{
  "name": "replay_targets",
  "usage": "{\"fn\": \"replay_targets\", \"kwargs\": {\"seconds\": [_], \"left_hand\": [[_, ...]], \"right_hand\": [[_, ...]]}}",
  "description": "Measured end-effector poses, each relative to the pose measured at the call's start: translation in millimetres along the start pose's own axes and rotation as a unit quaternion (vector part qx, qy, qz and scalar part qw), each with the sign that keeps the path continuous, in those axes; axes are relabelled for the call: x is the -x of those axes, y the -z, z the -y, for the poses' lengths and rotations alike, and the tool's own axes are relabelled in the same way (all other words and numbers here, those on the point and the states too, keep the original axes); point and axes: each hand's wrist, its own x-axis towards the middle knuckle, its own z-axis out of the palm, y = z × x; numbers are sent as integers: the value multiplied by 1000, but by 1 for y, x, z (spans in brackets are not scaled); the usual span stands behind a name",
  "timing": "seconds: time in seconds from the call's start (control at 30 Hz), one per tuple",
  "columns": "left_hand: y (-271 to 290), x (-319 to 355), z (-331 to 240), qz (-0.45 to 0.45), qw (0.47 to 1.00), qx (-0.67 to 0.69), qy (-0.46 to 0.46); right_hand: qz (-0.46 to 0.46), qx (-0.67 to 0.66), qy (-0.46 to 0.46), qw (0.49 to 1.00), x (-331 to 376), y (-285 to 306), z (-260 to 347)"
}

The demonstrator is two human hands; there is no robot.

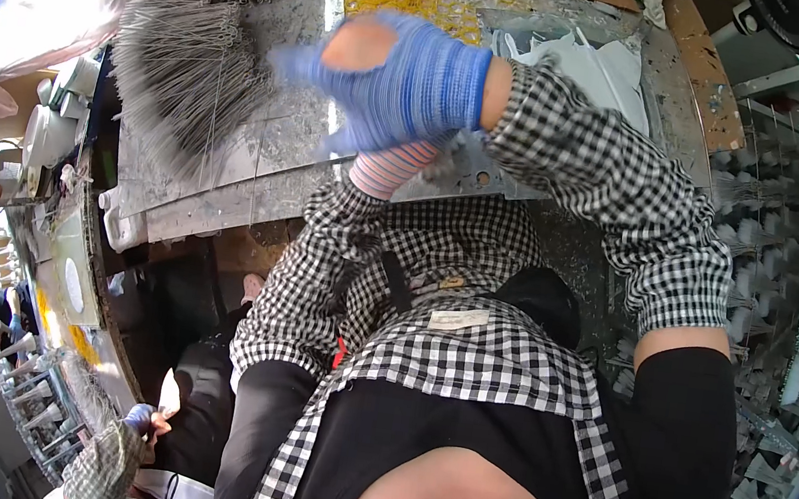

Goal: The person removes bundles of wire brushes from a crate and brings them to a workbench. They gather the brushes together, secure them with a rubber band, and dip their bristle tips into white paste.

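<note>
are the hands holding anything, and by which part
It cannot be told. The right hand, in a blue glove, is blurred above the wire pile; the left hand is mostly hidden beneath it.

Head-worn fisheye, steeply downward, close

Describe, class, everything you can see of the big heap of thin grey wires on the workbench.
The heap of thin grey wires is a dense bundle of straight, metal-looking rods, fanned out like a brush. It lies flat on the scuffed grey metal bench top at the upper left of the view, with some strands straggling toward the far edge. A blue-gloved hand, blurred, hovers just to its right; whether the glove's fingers touch any wires cannot be told.
</note>
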Motion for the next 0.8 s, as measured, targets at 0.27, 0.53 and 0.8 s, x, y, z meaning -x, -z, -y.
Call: {"fn": "replay_targets", "kwargs": {"seconds": [0.27,0.53,0.8], "left_hand": [[-5,19,-72,4,936,-205,-287],[116,21,-63,-103,910,380,-132],[119,35,-42,-176,901,384,-95]], "right_hand": [[-362,392,-261,805,7,-22,123],[-1,265,-593,761,49,21,198],[-91,252,-463,845,70,25,178]]}}
